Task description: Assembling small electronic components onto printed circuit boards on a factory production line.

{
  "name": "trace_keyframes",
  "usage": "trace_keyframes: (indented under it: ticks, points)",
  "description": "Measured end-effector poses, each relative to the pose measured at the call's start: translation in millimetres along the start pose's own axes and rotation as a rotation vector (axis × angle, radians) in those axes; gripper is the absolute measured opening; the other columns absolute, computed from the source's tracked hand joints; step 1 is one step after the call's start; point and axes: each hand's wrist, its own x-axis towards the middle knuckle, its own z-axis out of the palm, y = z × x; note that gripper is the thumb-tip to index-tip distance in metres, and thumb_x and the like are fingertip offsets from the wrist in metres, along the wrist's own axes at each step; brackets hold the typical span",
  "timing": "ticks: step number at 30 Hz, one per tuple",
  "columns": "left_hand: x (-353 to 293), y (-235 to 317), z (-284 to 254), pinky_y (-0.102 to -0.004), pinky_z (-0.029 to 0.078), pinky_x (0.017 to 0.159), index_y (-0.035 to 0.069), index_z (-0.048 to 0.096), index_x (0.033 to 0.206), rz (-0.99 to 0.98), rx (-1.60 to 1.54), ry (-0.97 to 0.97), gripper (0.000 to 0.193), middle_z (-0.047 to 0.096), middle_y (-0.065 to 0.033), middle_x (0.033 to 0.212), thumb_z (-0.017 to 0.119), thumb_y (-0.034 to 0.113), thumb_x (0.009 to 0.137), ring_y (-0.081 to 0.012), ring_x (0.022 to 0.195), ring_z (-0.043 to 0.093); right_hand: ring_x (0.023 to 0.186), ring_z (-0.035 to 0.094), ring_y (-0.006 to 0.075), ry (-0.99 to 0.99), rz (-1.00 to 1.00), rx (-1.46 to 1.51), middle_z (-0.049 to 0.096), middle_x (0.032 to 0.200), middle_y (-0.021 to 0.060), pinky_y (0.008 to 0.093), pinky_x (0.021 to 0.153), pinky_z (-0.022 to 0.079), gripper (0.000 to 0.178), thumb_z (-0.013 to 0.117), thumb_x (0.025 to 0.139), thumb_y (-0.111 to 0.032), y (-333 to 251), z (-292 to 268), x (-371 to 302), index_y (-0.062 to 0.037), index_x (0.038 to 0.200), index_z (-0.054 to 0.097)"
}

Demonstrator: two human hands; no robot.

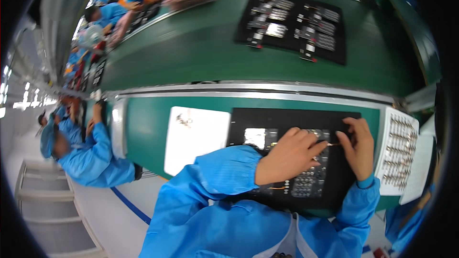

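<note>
A black mat (248,117) lies on the green bench under my hands, with dark panels of small silvery metal parts (308,184) set on it. My left hand (289,157) rests palm down over the panels. Its index finger is stretched toward a thin orange strip (333,144), while the thumb sits apart from it. My right hand (357,145) is at the mat's right side, thumb and fingers curved and apart, near the strip's other end. Whether either hand touches the strip is hard to see. Another orange strip (276,188) shows below my left wrist.
Left of the mat lies a white sheet (196,138) with small pieces on it. On the right stands a white tray (386,162) with rows of small metal parts. Beyond a metal rail (248,91), another black mat (339,43) carries similar panels. A co-worker (95,153) sits at left.
</note>
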Motion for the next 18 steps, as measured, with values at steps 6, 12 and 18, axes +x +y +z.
trace_keyframes:
  ticks: [6, 12, 18]
  points:
    - [-69.7, -14.5, -86.0, -0.0421, 0.053, 0.083, 0.006, 0.070, 0.110, -0.311, 0.109, 0.212, 0.032, 0.070, -0.0132, 0.102, 0.078, 0.016, 0.081, -0.0332, 0.094, 0.067, 0.060, 0.037, 0.0091, 0.062, -0.021, 0.124, 0.047, 0.078, 0.0020, 0.0256, 0.053, 0.031, 0.013, 0.073, 0.088, -0.002, 19.4, 6.0, -3.7, 0.0006, 0.098, 0.066]
    - [-198.5, -99.4, -117.9, -0.0379, 0.055, 0.072, 0.003, 0.070, 0.100, -0.713, 0.564, 0.580, 0.018, 0.069, -0.0127, 0.096, 0.074, 0.006, 0.083, -0.0290, 0.083, 0.069, 0.069, 0.043, 0.0080, 0.048, -0.059, 0.169, 0.048, 0.081, 0.0009, 0.0235, 0.061, 0.035, 0.005, 0.067, 0.092, -0.002, 0.0, -2.2, -2.9, 0.0015, 0.095, 0.066]
    - [-234.7, -141.0, -94.1, -0.0433, 0.049, 0.073, 0.006, 0.070, 0.096, -0.841, 0.382, 0.728, 0.019, 0.067, -0.0110, 0.091, 0.078, 0.015, 0.081, -0.0321, 0.086, 0.064, 0.066, 0.044, 0.0056, 0.150, -0.124, 0.195, 0.050, 0.078, 0.0002, 0.0214, 0.056, 0.033, 0.004, 0.069, 0.090, -0.001, -51.5, -19.5, -29.7, 0.0012, 0.093, 0.066]
